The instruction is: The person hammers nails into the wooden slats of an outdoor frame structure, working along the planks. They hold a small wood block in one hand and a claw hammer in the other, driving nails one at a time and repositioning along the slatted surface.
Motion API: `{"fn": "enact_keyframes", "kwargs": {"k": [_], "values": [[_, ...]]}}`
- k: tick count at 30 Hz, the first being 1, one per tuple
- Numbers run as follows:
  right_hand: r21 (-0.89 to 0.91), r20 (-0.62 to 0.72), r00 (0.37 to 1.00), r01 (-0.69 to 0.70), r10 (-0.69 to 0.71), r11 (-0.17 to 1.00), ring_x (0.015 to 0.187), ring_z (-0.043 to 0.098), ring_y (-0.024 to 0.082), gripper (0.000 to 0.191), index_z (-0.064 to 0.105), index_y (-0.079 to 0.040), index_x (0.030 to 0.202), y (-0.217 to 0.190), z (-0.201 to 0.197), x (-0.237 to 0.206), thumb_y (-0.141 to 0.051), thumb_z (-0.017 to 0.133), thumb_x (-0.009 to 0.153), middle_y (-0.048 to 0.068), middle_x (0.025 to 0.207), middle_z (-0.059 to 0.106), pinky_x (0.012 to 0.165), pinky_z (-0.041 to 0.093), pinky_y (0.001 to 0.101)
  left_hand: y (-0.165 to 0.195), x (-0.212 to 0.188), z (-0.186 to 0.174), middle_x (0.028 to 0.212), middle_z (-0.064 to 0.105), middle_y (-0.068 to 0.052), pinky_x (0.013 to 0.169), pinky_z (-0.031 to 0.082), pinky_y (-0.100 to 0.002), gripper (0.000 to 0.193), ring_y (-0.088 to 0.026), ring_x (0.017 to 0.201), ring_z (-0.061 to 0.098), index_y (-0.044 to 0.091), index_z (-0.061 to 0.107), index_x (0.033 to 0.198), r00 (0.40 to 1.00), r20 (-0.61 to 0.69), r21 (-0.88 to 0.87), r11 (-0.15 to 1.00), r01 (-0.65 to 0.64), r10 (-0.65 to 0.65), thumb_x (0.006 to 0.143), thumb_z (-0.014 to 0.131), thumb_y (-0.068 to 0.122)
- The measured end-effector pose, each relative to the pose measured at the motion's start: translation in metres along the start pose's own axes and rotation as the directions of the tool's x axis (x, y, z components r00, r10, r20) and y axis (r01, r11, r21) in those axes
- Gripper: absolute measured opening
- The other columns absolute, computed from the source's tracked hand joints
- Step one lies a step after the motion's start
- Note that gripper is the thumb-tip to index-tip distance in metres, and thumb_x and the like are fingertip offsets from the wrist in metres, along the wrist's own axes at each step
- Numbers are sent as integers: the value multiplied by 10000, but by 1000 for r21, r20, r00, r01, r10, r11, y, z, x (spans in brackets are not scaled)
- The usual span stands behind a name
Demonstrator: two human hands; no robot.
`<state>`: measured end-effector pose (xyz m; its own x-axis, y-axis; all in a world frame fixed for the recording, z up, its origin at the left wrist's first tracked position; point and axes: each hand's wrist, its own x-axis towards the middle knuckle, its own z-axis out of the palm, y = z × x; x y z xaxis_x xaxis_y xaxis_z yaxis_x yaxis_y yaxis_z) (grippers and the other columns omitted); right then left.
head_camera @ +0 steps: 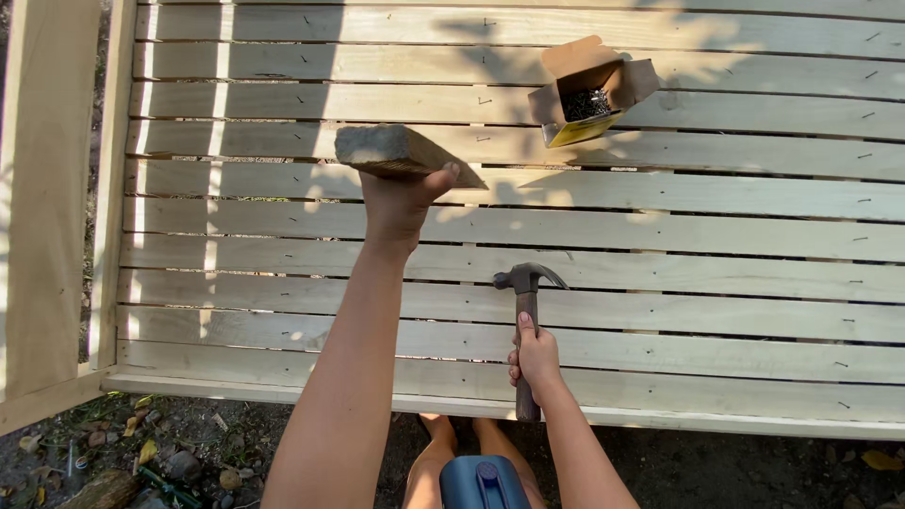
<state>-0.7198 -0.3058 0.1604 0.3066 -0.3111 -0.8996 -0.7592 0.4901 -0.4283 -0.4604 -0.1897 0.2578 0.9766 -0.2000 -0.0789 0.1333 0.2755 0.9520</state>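
The left hand (396, 203) grips a wood block (401, 153), raised clear above the slatted panel (707, 245). The right hand (535, 356) closes around a hammer (526, 311), head resting on a slat; an open nail box (586, 94) sits within reach.

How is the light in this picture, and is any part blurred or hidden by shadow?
Head view: hard sunlight with leafy shadows across the slatted panel; the left hand with the wood block, the right hand on the hammer, and the nail box look sharp.
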Motion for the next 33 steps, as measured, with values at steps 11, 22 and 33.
{"fn": "enact_keyframes", "kwargs": {"k": [11,22,33], "values": [[-112,-13,994,-109,108,988,451,480,172,464,460,-112,1074,-38,-10,-1,-571,460,1000,68,657,526,443,463,385,-83,-65,-69,1053,652,-61,868,636,-389,606,-181,962,679,14,524,1166,974,-144,105,976,190,-174,686,886,-57],[-349,-17,1000,11,-18,937,463,507,171,341,457,-96,1116,-42,18,-24,-421,501,1026,52,650,517,445,488,385,-73,-26,-97,1058,673,-50,842,584,-355,523,-179,960,673,0,628,1139,919,-316,17,967,256,-237,696,903,-28],[-410,-62,998,-7,-20,912,442,506,178,346,469,-85,1125,-54,23,-27,-412,516,1023,62,644,521,422,475,392,-91,-39,-106,1022,620,-8,851,568,-311,568,-123,956,589,100,509,1051,983,-79,129,976,174,-164,675,929,30]]}}
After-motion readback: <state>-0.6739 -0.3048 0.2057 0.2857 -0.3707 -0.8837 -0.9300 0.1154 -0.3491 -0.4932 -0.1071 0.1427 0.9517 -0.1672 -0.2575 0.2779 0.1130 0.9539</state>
